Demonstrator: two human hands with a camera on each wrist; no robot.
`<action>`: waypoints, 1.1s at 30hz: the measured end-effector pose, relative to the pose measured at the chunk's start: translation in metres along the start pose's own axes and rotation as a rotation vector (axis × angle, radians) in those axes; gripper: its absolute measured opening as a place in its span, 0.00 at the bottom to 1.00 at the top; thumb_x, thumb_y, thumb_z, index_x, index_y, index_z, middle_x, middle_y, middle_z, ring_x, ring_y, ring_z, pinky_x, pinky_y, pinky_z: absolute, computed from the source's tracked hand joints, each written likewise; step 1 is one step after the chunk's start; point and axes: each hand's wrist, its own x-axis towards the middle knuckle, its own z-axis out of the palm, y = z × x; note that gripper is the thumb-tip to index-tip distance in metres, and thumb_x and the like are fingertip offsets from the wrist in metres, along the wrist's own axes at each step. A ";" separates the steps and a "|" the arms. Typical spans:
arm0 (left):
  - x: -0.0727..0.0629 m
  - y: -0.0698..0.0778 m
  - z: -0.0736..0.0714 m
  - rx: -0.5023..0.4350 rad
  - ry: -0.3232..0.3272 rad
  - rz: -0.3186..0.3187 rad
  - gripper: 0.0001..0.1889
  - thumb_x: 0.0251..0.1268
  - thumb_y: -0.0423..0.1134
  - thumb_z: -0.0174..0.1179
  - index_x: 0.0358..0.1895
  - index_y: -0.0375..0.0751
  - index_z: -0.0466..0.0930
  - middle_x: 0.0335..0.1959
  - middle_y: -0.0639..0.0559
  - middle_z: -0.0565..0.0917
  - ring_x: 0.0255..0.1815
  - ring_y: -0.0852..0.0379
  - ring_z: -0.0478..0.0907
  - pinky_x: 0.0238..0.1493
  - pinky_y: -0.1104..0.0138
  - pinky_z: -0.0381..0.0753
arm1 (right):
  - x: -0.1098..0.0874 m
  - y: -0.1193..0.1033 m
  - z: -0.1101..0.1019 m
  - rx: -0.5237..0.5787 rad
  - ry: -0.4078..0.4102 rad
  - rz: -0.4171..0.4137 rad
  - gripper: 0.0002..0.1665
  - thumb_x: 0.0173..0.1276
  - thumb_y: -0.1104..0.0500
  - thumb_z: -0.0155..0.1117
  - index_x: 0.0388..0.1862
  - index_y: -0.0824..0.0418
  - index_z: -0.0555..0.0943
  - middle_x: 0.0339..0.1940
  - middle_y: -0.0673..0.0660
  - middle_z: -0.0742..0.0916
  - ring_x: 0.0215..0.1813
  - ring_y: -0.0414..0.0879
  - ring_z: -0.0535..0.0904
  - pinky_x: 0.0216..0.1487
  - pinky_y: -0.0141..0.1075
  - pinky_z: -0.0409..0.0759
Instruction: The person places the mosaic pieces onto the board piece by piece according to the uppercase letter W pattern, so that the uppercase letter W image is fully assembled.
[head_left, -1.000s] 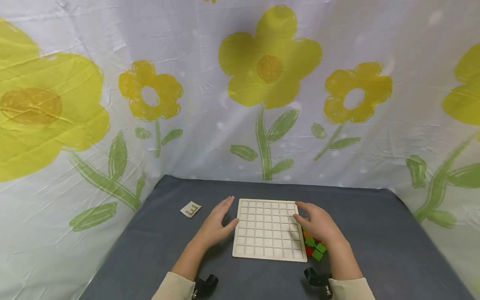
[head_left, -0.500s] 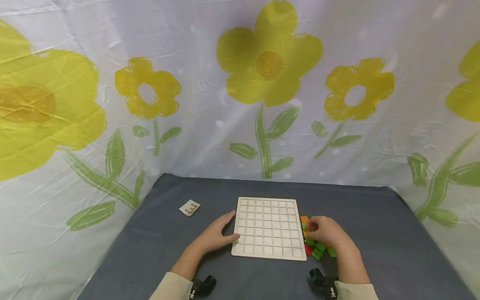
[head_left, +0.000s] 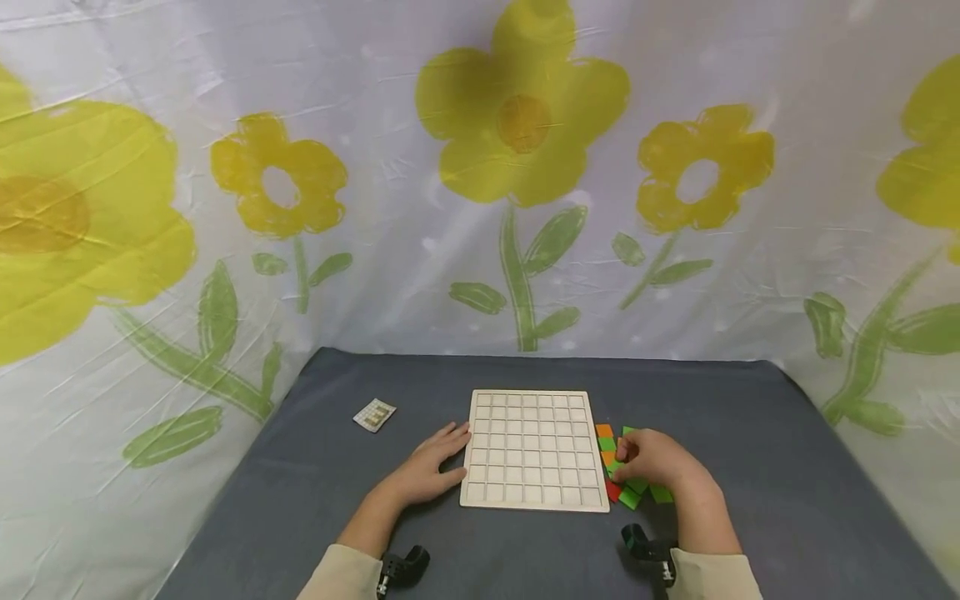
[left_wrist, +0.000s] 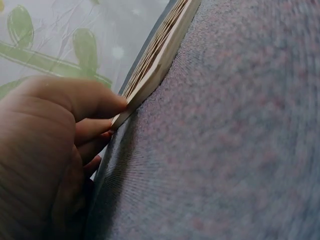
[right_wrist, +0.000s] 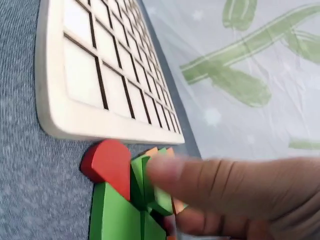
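Note:
A pale wooden board with a grid of square cells lies flat on the dark cloth. My left hand rests at its left edge; the left wrist view shows thumb and fingers touching the rim. To the right of the board lies a cluster of small red, green and orange blocks. My right hand is over this cluster with bent fingers. In the right wrist view, its thumb overlaps a green block, beside a red block with a rounded end. Its fingertips are hidden, so a grip cannot be made out.
A small card with a printed grid lies left of the board. Dark grey cloth covers the table. A white curtain with yellow flowers hangs behind and at the sides. Both wrists carry black camera mounts.
My right hand has moved from the board's right edge onto the blocks, and they now lie more spread out. My left hand has come slightly nearer along the board's left edge.

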 end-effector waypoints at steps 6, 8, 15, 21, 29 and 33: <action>0.000 0.001 0.001 0.016 0.013 -0.016 0.31 0.78 0.42 0.55 0.79 0.35 0.62 0.82 0.45 0.58 0.83 0.40 0.48 0.75 0.37 0.51 | 0.005 -0.003 0.003 -0.036 -0.008 -0.011 0.14 0.56 0.67 0.78 0.33 0.63 0.78 0.28 0.55 0.78 0.30 0.48 0.72 0.30 0.39 0.71; 0.000 0.002 0.001 0.013 0.020 -0.018 0.31 0.78 0.42 0.55 0.79 0.35 0.62 0.82 0.45 0.59 0.83 0.40 0.48 0.75 0.37 0.51 | 0.007 -0.003 0.004 -0.048 -0.003 -0.009 0.14 0.56 0.68 0.77 0.33 0.64 0.78 0.28 0.55 0.78 0.29 0.48 0.72 0.30 0.39 0.71; 0.001 0.002 0.001 0.031 0.030 -0.033 0.31 0.77 0.42 0.56 0.79 0.36 0.63 0.81 0.47 0.60 0.83 0.41 0.49 0.75 0.38 0.53 | 0.007 -0.002 0.003 -0.071 0.026 -0.001 0.11 0.58 0.65 0.76 0.36 0.64 0.81 0.31 0.54 0.79 0.30 0.48 0.73 0.30 0.40 0.73; 0.002 0.002 0.002 0.028 0.036 -0.028 0.31 0.77 0.43 0.56 0.79 0.37 0.64 0.81 0.47 0.60 0.82 0.40 0.49 0.74 0.37 0.53 | 0.011 -0.005 -0.003 -0.090 0.100 -0.030 0.16 0.63 0.61 0.74 0.48 0.66 0.84 0.41 0.58 0.83 0.35 0.49 0.76 0.34 0.43 0.78; 0.000 0.003 0.003 0.036 0.052 -0.011 0.31 0.76 0.41 0.57 0.78 0.35 0.65 0.80 0.44 0.62 0.81 0.38 0.52 0.74 0.37 0.54 | 0.020 -0.013 0.001 -0.133 0.231 -0.186 0.16 0.68 0.59 0.73 0.53 0.63 0.88 0.49 0.59 0.85 0.43 0.52 0.81 0.40 0.45 0.82; -0.001 0.003 0.003 0.033 0.057 -0.005 0.32 0.75 0.42 0.58 0.77 0.35 0.66 0.80 0.44 0.63 0.81 0.38 0.53 0.73 0.37 0.55 | 0.027 -0.021 0.006 -0.152 0.293 -0.239 0.17 0.67 0.60 0.74 0.54 0.63 0.88 0.50 0.60 0.85 0.45 0.55 0.83 0.40 0.47 0.83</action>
